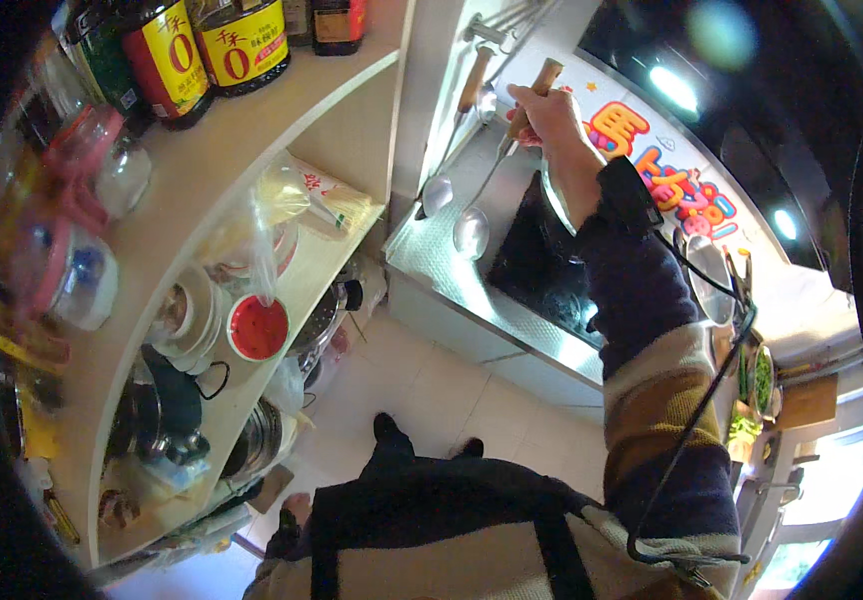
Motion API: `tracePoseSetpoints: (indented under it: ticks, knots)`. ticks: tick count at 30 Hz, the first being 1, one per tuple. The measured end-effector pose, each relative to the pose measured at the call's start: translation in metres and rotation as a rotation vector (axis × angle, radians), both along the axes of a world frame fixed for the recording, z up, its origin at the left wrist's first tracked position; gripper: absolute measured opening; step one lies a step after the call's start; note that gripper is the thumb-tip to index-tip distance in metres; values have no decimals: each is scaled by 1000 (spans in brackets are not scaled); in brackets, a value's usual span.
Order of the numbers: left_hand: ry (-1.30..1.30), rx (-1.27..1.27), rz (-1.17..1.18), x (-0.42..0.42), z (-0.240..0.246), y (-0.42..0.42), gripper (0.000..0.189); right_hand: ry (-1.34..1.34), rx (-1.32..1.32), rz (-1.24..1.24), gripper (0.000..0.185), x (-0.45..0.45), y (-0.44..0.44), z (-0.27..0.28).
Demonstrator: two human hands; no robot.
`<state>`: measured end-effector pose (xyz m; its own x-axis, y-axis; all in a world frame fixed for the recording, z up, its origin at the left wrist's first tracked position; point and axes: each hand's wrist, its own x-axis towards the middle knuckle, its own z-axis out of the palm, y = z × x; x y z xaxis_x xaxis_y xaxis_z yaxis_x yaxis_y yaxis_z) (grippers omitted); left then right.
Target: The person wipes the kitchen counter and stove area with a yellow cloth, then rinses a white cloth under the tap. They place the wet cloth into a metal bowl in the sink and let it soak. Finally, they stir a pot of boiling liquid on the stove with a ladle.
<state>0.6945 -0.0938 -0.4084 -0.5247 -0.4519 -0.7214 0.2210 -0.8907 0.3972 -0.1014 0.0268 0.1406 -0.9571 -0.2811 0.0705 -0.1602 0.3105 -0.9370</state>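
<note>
My right hand (555, 124) grips the wooden handle (519, 124) of a long metal ladle or large spoon. Its bowl (470, 234) hangs down over the silvery counter (431, 262), beside a black cooktop (533, 251). Just left of it hangs another wooden-handled utensil (474, 81) with a metal bowl (437, 195). Behind my right wrist shows a curved shiny edge (557, 199); I cannot tell what it belongs to. Low beside my body, my left hand (298, 508) is small and partly seen, its fingers unclear.
A shelf unit (334, 112) on the left bears sauce bottles (244, 45), a red-filled bowl (257, 327), stacked bowls (195, 315) and pots (255, 439). A dark range hood (746, 112) overhangs the right. A cable (690, 442) runs along my right sleeve. Greens (761, 382) lie farther right.
</note>
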Motion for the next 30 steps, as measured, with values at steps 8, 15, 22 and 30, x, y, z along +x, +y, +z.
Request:
tracePoseSetpoints:
  ticks: [8, 15, 22, 30]
  knots:
    - [-409, -335, -538, -104, -19, -24, 18, -186, -732, 757, 52, 142, 167, 57]
    - [-752, -1022, -976, -188, 36, 72, 35, -124, -572, 866, 42, 268, 387, 56]
    - [-578, -1116, -1285, -273, 106, 193, 35, -97, -552, 570, 81, 367, 602, 15]
    - [-423, -1435, -1557, -344, 149, 286, 41, -321, 44, -527, 38, 399, 721, -77]
